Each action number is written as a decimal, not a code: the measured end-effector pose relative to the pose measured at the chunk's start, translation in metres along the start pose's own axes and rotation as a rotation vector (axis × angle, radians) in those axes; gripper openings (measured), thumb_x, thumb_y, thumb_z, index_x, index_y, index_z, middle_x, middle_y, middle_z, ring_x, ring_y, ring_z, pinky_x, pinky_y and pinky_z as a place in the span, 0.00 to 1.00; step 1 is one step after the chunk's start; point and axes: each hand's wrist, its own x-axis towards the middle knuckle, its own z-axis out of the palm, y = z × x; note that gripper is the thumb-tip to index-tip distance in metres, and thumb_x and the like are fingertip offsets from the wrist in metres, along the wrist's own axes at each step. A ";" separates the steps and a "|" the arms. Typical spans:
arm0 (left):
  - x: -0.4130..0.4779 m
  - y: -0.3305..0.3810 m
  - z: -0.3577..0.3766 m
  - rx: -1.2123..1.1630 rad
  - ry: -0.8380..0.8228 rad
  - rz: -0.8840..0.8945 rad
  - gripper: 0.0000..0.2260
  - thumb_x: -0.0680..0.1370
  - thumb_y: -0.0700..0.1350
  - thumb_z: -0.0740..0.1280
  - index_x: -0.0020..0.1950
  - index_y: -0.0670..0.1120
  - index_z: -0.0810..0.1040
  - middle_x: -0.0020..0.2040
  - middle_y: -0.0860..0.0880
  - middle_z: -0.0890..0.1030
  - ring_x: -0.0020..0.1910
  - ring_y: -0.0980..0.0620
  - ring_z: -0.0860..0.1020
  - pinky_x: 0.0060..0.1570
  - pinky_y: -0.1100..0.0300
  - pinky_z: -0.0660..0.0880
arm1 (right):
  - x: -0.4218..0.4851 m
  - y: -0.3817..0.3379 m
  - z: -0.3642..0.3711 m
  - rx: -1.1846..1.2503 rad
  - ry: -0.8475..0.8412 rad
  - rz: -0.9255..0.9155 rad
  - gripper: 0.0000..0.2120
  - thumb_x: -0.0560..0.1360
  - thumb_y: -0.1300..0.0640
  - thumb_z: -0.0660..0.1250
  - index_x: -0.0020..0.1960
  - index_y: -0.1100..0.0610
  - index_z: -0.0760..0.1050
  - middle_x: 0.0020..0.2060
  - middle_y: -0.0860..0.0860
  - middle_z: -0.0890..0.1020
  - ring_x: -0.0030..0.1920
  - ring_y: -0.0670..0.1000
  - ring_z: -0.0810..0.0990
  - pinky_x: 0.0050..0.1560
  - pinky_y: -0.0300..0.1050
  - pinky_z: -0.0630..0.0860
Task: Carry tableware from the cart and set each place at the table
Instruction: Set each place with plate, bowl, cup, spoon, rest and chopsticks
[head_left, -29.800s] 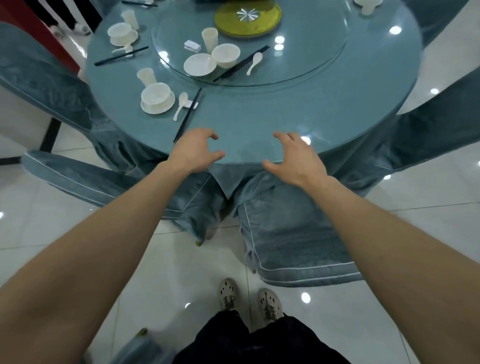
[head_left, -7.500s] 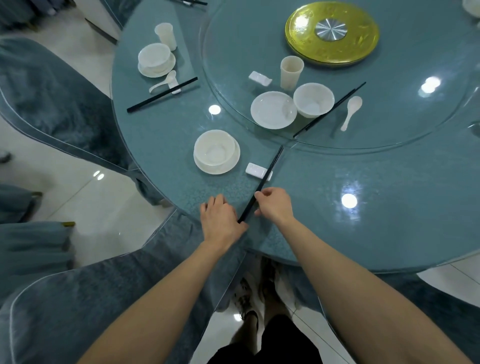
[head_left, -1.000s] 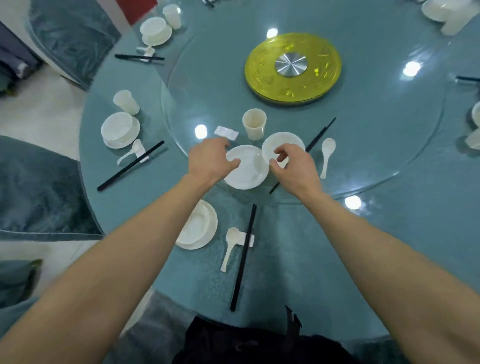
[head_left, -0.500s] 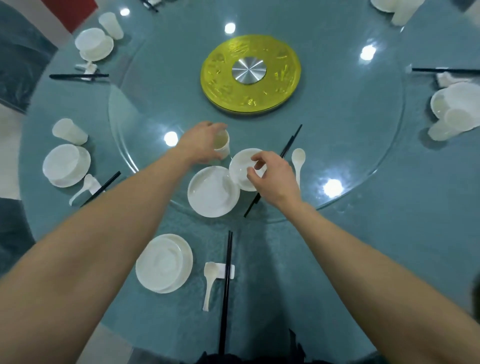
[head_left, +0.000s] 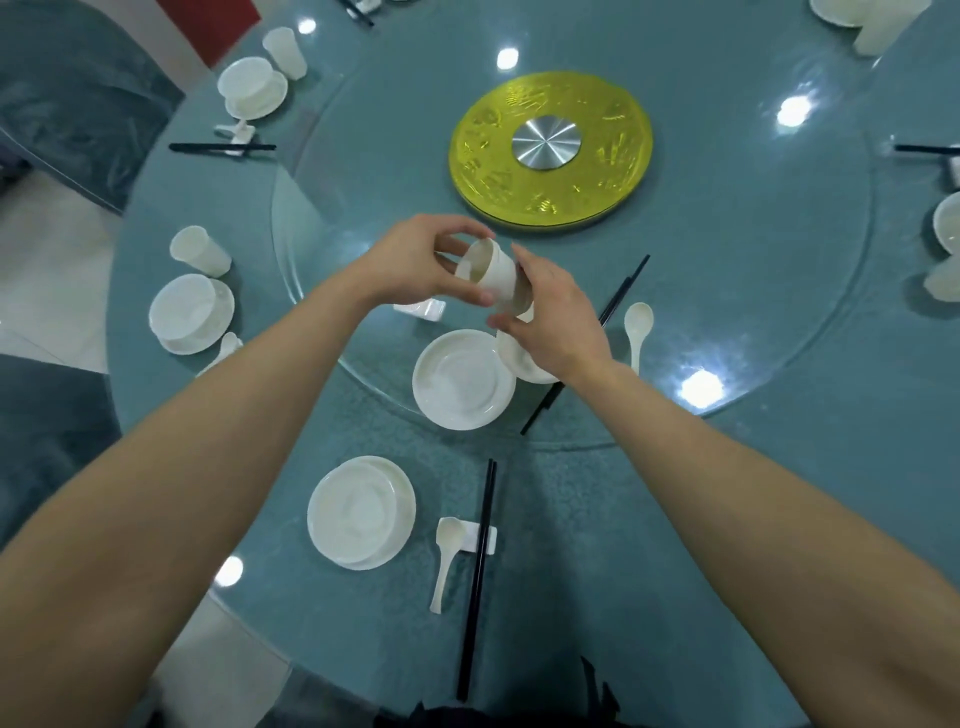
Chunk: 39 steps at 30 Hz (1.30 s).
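The round table (head_left: 727, 519), teal under its glass top, fills most of what lies in front of the person. A glass turntable (head_left: 753, 260) rides on it, with a gold centre disc (head_left: 550, 150) at its middle.

Round the left rim, the far-left place (head_left: 253, 85) looks complete: bowl on plate, tumbler, spoon rest and black chopsticks. The left place (head_left: 189, 314) shows bowl, plate, tumbler and a spoon. The left forearm hides whatever else is there. White ware at the right edge is too cut off to judge.

Nearest the person, the near bowl and plate (head_left: 361, 512) sit stacked. The near chopsticks (head_left: 477, 582) lie just beside them across a rest (head_left: 480, 538), which also props the near spoon (head_left: 448, 551). I see no cup at this place.

One loose set waits on the turntable: a plate (head_left: 464, 379), a bowl (head_left: 519, 358) touching it and half under the right wrist, loose chopsticks (head_left: 621, 293), a loose spoon (head_left: 638, 325) and a spare rest (head_left: 421, 307).

The cup (head_left: 491, 275) is off the glass above that set, tipped with its mouth to the left. The left hand (head_left: 415, 265) curls round its rim end and the right hand (head_left: 556, 317) pinches its base, so both are clamped on it.

My guess is the cup finishes the near place. After that, one more setting is left to lay from the loose pieces.
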 end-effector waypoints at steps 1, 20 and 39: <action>-0.002 0.003 -0.001 -0.010 -0.007 -0.002 0.33 0.64 0.52 0.88 0.67 0.60 0.80 0.59 0.54 0.85 0.51 0.54 0.87 0.55 0.56 0.82 | 0.000 0.001 -0.001 -0.011 0.019 -0.021 0.38 0.74 0.48 0.79 0.79 0.53 0.68 0.70 0.51 0.77 0.70 0.54 0.73 0.72 0.53 0.71; 0.043 -0.030 0.053 0.421 0.145 -0.146 0.39 0.62 0.61 0.84 0.69 0.56 0.75 0.61 0.51 0.83 0.59 0.44 0.81 0.58 0.47 0.80 | -0.017 0.042 -0.031 -0.108 0.159 0.108 0.32 0.75 0.54 0.78 0.75 0.54 0.71 0.66 0.51 0.76 0.67 0.56 0.73 0.69 0.51 0.71; -0.004 0.008 0.020 0.004 0.020 0.051 0.36 0.59 0.67 0.81 0.65 0.58 0.81 0.58 0.56 0.83 0.53 0.55 0.84 0.60 0.51 0.82 | -0.018 0.000 -0.008 -0.046 0.105 -0.027 0.31 0.75 0.52 0.78 0.74 0.54 0.71 0.65 0.50 0.77 0.65 0.54 0.75 0.64 0.51 0.74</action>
